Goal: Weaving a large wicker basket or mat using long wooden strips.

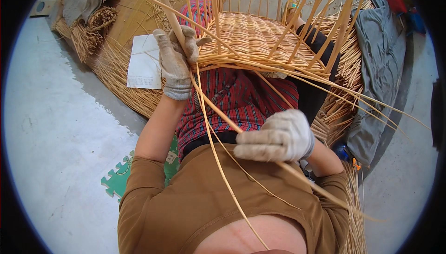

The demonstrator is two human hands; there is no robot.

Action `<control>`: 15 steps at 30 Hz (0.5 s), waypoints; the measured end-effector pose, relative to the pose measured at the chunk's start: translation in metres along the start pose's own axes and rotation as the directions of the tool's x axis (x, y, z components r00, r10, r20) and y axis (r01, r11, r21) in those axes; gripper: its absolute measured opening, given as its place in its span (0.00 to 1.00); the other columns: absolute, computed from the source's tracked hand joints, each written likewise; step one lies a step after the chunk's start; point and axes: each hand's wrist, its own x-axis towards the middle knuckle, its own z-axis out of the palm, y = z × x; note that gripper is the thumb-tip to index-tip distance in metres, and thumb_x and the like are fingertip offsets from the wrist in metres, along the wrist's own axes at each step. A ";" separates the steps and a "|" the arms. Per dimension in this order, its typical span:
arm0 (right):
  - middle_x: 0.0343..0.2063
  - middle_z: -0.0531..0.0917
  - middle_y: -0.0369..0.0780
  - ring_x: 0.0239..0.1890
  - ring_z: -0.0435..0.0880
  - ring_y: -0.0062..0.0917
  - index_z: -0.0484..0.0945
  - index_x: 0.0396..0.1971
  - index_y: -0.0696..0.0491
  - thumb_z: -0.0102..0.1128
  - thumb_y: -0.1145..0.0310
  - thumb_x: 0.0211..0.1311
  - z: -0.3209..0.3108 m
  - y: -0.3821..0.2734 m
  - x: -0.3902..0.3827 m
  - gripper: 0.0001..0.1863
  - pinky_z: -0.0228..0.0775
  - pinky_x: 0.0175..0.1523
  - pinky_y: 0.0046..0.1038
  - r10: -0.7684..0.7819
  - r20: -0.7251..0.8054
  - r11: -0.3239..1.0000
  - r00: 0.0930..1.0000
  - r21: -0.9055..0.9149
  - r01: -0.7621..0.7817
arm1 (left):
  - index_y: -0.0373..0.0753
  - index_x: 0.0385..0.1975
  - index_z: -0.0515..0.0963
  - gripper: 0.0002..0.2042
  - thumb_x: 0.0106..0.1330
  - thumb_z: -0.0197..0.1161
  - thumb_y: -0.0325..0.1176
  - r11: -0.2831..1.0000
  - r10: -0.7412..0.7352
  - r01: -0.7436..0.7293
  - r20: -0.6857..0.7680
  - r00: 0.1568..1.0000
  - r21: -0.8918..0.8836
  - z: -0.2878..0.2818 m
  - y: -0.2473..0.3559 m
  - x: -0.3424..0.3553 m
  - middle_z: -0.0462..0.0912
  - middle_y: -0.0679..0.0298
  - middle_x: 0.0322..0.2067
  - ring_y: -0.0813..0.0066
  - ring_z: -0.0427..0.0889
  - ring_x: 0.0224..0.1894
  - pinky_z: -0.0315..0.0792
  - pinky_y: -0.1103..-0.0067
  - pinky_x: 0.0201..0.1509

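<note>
A half-woven wicker basket [262, 38] rests across my lap, with tall upright stakes [346, 22] rising round its woven base. My left hand [175, 56], in a soiled white work glove, grips a thick upright stake at the basket's near left corner. Lower down, my gloved right hand [276, 135] is closed round a long willow rod [220, 114] that runs from that corner past my right forearm. Thinner rods [213, 149] hang from the same corner over my chest. Other loose rods [371, 98] stick out beyond the basket's right corner.
Bundles of cut willow [102, 19] lie at the upper left, and more willow rods [350, 63] on the right beside a grey cloth [381, 63]. A white printed sheet [141, 63] lies on rods at the left. A green foam mat [118, 177] is on the floor.
</note>
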 end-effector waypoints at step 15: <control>0.32 0.86 0.39 0.22 0.77 0.15 0.80 0.42 0.56 0.72 0.83 0.55 0.073 0.043 -0.054 0.15 0.69 0.25 0.17 0.926 -0.361 0.336 -0.114 0.922 -0.195 | 0.37 0.32 0.78 0.41 0.68 0.34 0.75 0.993 -0.098 0.095 -0.044 0.994 -0.066 -0.002 -0.006 0.003 0.64 0.71 0.14 0.79 0.60 0.11 0.66 0.81 0.21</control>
